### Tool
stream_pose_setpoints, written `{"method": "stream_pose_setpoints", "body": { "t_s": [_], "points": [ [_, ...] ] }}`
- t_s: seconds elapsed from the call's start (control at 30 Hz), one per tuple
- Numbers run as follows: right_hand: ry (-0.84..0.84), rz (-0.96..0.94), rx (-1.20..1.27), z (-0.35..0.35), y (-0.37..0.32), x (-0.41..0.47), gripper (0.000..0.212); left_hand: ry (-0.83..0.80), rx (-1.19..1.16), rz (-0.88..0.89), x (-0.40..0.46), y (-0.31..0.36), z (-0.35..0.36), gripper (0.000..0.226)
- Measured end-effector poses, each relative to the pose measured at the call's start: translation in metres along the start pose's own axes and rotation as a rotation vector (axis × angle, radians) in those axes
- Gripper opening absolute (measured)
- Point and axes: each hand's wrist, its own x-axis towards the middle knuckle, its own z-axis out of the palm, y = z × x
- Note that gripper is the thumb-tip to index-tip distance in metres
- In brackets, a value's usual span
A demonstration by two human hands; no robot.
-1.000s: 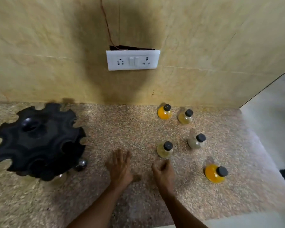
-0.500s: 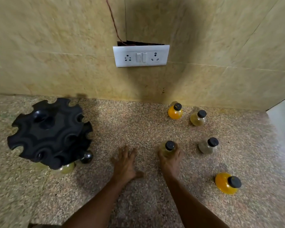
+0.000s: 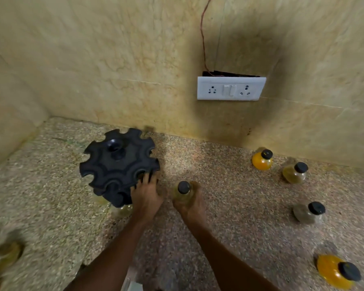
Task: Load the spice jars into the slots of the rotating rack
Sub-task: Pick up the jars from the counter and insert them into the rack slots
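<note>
The right hand (image 3: 189, 203) grips an upright pale spice jar (image 3: 183, 191) just right of the left hand (image 3: 145, 195), whose straight fingers rest on the black rack (image 3: 118, 164), so the open slots lie leftward, nearer the left hand.

A speckled brown-and-beige granite worktop (image 3: 229, 181) meets a beige marble-patterned tiled wall (image 3: 114, 70) along its far edge and its left edge. On the far wall hangs a white rectangular plastic switch-and-socket plate (image 3: 231, 88), slightly tilted. A thin red wire (image 3: 202, 38) runs up the wall from a dark gap behind the plate's top edge.
</note>
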Motion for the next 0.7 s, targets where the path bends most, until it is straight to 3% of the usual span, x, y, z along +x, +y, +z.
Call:
{"method": "stream_pose_setpoints", "body": {
  "t_s": [0.13,0.23,0.33,0.6,0.7],
  "points": [
    [-0.027,-0.103,0.014,0.017,-0.018,-0.004,0.076,-0.085,0.002,-0.007,-0.004,-0.027,-0.004,0.049],
    [-0.105,-0.136,-0.03,0.03,-0.024,-0.006,0.078,-0.139,-0.08,-0.023,-0.009,-0.037,-0.012,0.064],
    [-0.196,-0.118,-0.077,0.047,-0.02,-0.006,0.077,-0.094,-0.204,0.012,-0.015,-0.059,-0.013,0.073],
    [-0.318,-0.074,-0.002,0.09,-0.025,-0.002,0.084,-0.079,-0.202,0.022,-0.019,-0.091,-0.023,0.043],
    [-0.32,-0.1,0.01,0.099,-0.027,-0.006,0.076,-0.004,-0.164,0.066,-0.021,-0.095,-0.027,0.031]
  ]
}}
